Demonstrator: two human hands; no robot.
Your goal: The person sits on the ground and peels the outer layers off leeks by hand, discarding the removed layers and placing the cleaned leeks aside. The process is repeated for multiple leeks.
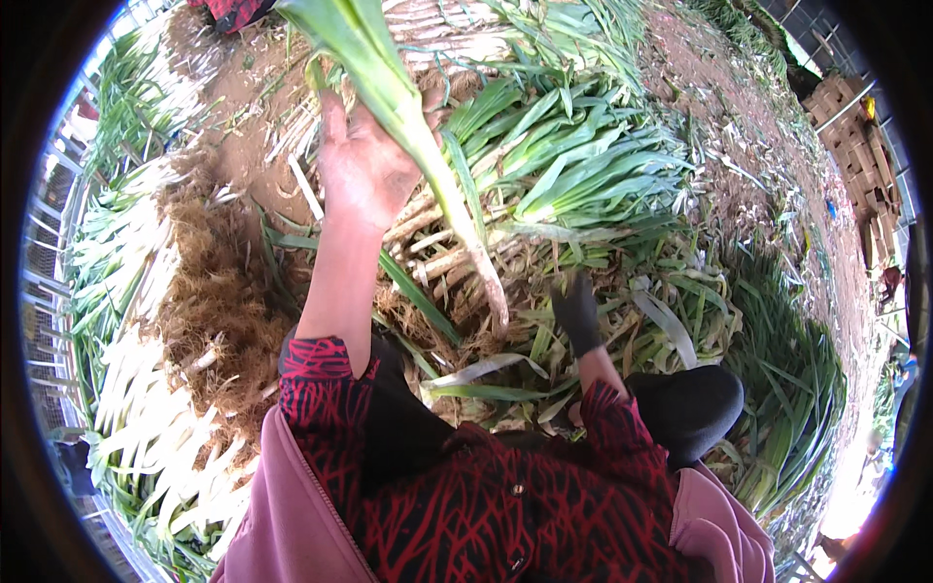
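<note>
My left hand (372, 164), bare, is raised palm up in front of me with a long green onion stalk (444, 178) lying across its palm and fingers. The stalk's green leaves point away from me and its pale, soil-stained root end hangs down towards my lap. Whether the fingers close round it is hard to tell. My right hand (576, 302), in a dark glove, is low over a heap of loose leaves (656, 313); its fingers are blurred and I cannot tell whether they hold anything. Beyond it lies a pile of green onions (583, 160) with broad green leaves.
Rows of green onions with tangled roots (211, 291) line the left side. Bundled stalks (452, 36) lie at the far side. Dark green leaves (787, 408) are heaped at the right. Another person's patterned sleeve (229, 13) shows at the top left. Stacked brown crates (849, 146) stand far right.
</note>
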